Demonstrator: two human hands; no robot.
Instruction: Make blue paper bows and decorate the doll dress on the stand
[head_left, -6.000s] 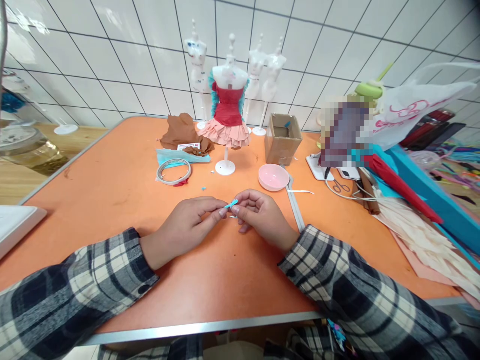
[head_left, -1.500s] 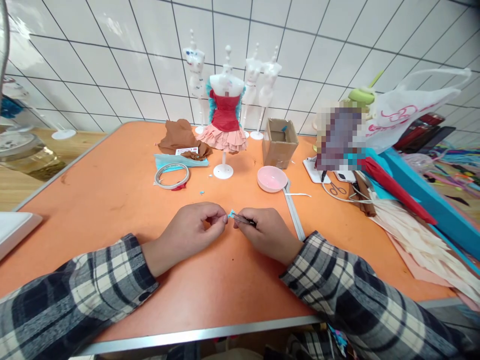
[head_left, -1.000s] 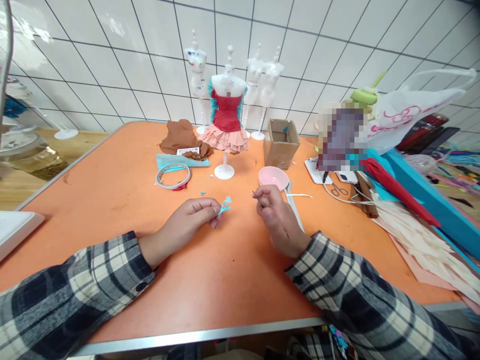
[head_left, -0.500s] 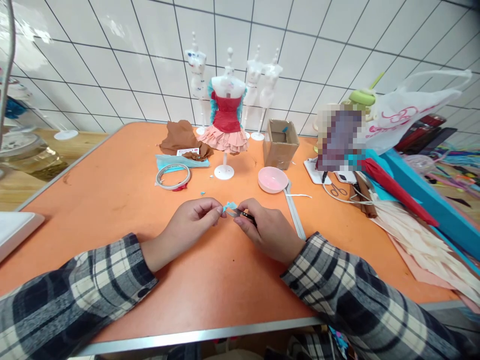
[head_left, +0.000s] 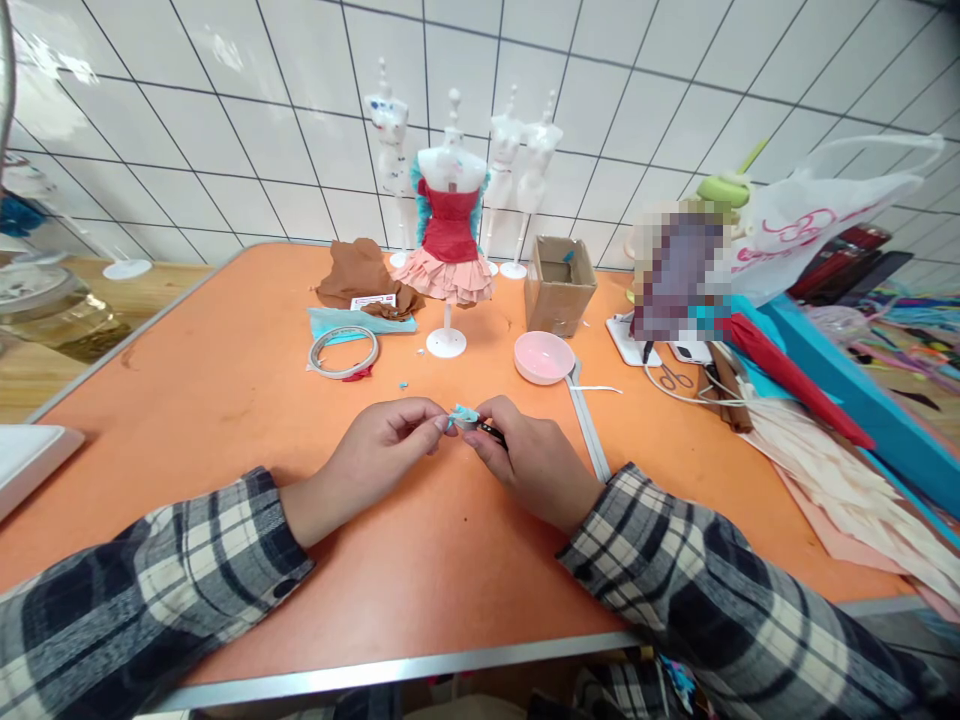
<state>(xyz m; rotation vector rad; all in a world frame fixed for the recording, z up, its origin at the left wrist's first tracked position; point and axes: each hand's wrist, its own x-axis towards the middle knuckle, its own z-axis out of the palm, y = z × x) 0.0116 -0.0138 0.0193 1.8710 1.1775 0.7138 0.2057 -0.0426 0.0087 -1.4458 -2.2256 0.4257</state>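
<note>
My left hand (head_left: 397, 430) is closed in a pinch on a small crumpled light-blue strip (head_left: 465, 412), which looks like crepe paper. My right hand (head_left: 536, 455) is closed around a slim tool with a black handle (head_left: 491, 433). The tool's pale metal front end touches or lies right beside the blue strip; its exact kind does not show. Both hands meet just above the orange table (head_left: 420, 580). Behind them stands a dress form (head_left: 452, 170) in a red bodice and ruffled pink skirt (head_left: 446, 277).
Beyond my hands are a pink bowl (head_left: 544, 358), a cardboard box (head_left: 559, 290) and a roll of tape (head_left: 343, 353). Brown paper (head_left: 352, 270) lies back left. Scissors (head_left: 675, 376), a cable and cream pleated strips (head_left: 840, 470) fill the right side. More bare dress forms stand by the tiled wall.
The blue strip and the tool's front end have shifted and turned slightly between my fingers. Both hands keep their grips in nearly the same place. The view has moved slightly.
</note>
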